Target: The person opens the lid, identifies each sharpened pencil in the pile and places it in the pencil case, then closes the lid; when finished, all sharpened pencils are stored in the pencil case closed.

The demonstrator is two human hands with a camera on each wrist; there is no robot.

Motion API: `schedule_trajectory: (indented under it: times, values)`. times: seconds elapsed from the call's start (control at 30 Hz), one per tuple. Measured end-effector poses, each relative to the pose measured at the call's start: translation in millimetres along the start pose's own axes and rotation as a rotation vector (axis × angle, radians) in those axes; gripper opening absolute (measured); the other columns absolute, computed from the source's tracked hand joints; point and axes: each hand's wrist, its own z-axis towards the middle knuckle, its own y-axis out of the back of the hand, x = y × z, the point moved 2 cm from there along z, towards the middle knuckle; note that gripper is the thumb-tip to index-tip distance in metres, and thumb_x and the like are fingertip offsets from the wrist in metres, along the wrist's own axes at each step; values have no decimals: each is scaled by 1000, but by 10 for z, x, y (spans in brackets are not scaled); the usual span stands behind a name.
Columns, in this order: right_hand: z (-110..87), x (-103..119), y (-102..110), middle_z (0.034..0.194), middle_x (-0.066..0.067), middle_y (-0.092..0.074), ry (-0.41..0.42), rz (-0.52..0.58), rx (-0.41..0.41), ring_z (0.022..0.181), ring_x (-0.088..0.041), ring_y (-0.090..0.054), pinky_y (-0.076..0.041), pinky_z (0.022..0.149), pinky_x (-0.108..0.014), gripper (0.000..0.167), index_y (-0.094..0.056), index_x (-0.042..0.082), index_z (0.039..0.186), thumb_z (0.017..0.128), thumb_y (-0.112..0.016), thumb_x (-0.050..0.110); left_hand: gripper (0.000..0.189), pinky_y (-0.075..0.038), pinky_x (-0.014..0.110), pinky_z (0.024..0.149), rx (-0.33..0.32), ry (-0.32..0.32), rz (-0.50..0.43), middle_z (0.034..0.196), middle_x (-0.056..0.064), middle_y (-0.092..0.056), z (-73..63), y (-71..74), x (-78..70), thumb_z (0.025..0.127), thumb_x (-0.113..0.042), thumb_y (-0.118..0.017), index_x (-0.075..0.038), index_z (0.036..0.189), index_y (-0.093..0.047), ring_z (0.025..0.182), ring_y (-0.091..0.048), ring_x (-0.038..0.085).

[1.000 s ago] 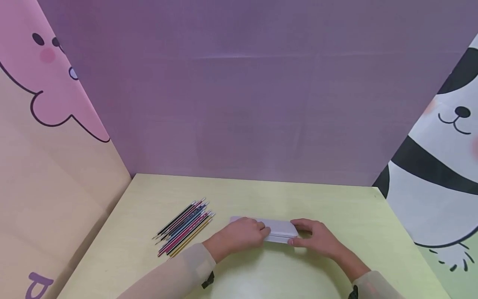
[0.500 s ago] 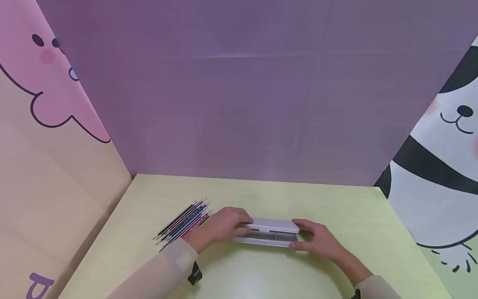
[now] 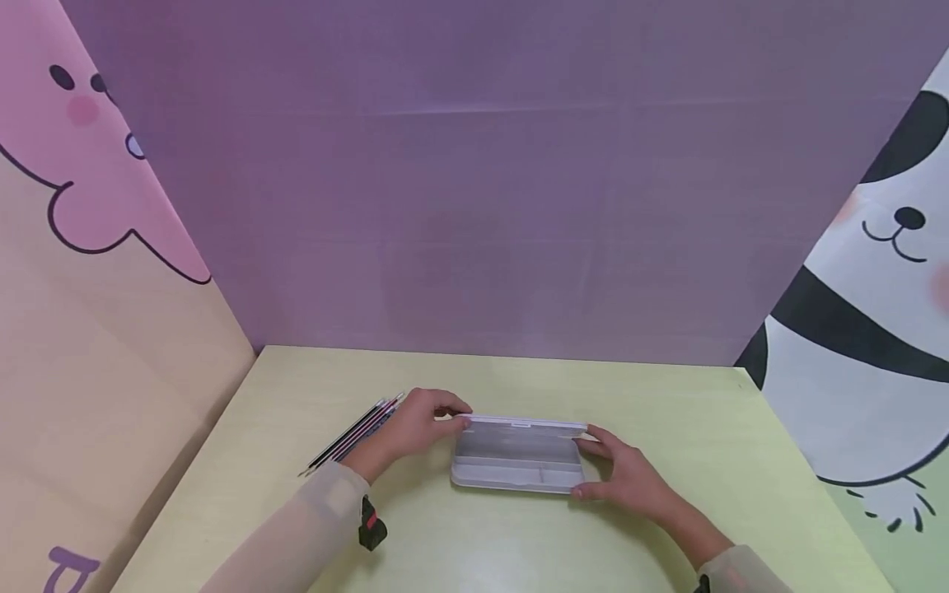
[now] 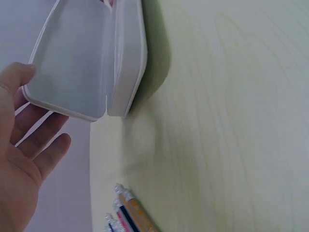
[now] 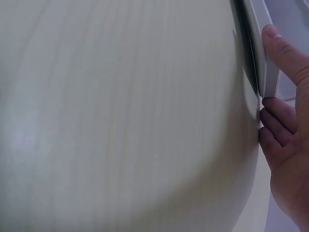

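Note:
A white pencil case (image 3: 504, 475) lies on the table with its hinged lid raised, showing bare compartments and a short divider at the right end. My left hand (image 3: 415, 427) pinches the lid's upper left corner between thumb and fingers. In the left wrist view the thumb lies on the inner face of the lid (image 4: 72, 58), with fingers behind it. My right hand (image 3: 630, 478) grips the right end of the case, thumb at the front corner and fingers at the back. The right wrist view shows that thumb on the case's side wall (image 5: 271, 79).
A bundle of pencils (image 3: 356, 435) lies slanted on the pale wooden table (image 3: 667, 412), partly hidden behind my left forearm. A purple backdrop (image 3: 474, 206) rises at the table's far edge, with cartoon-printed panels on both sides.
The case has gone from shut to open. My left hand has moved left and away from me, swinging the lid up and back. The right hand has stayed at the right end.

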Motion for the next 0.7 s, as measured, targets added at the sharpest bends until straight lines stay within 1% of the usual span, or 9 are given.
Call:
schedule_trajectory:
  times: [0.17, 0.27, 0.4, 0.5, 0.6, 0.7]
  values:
    - [-2, -9, -28, 130, -5, -71, 30, -32, -22, 131, -36, -59, -42, 109, -57, 87, -59, 9, 136, 65, -95, 45, 14, -57, 30, 83, -101, 92, -132, 99, -10, -75, 95, -4, 86, 96, -30, -73, -21, 106, -79, 94, -68, 10]
    - [-17, 5, -35, 133, -4, -69, 33, -56, -24, 129, -34, -60, -45, 108, -54, 87, -62, 10, 136, 65, -95, 47, 14, -58, 32, 81, -153, 165, -239, 99, -5, -75, 172, -25, 138, 95, -29, -75, -18, 103, -80, 92, -68, 12]
    - [-21, 62, -16, 137, -9, -66, 41, -85, 1, 132, -37, -57, -44, 109, -56, 92, -59, 8, 141, 65, -95, 46, 19, -61, 41, 82, -180, 289, -438, 101, 4, -75, 269, -61, 208, 94, -26, -76, -9, 102, -79, 87, -70, 15]
    - [-9, 115, 7, 136, -12, -65, 66, -117, 25, 129, -38, -58, -44, 108, -57, 94, -58, 5, 141, 64, -96, 44, 24, -62, 43, 82, -191, 376, -541, 100, 8, -74, 318, -76, 254, 94, -27, -77, -5, 103, -78, 84, -71, 18]
    - [7, 143, 21, 134, -13, -65, 81, -149, 38, 127, -38, -59, -45, 107, -57, 94, -58, 2, 139, 63, -96, 42, 28, -62, 42, 80, -197, 443, -597, 99, 10, -73, 351, -83, 288, 94, -28, -76, -2, 104, -76, 84, -72, 19]
    - [12, 137, 14, 136, -15, -64, 44, -155, 49, 129, -40, -58, -44, 108, -58, 95, -58, 3, 140, 62, -97, 42, 28, -62, 41, 80, -195, 489, -620, 99, 11, -73, 376, -88, 304, 96, -26, -74, -1, 106, -75, 84, -72, 20]
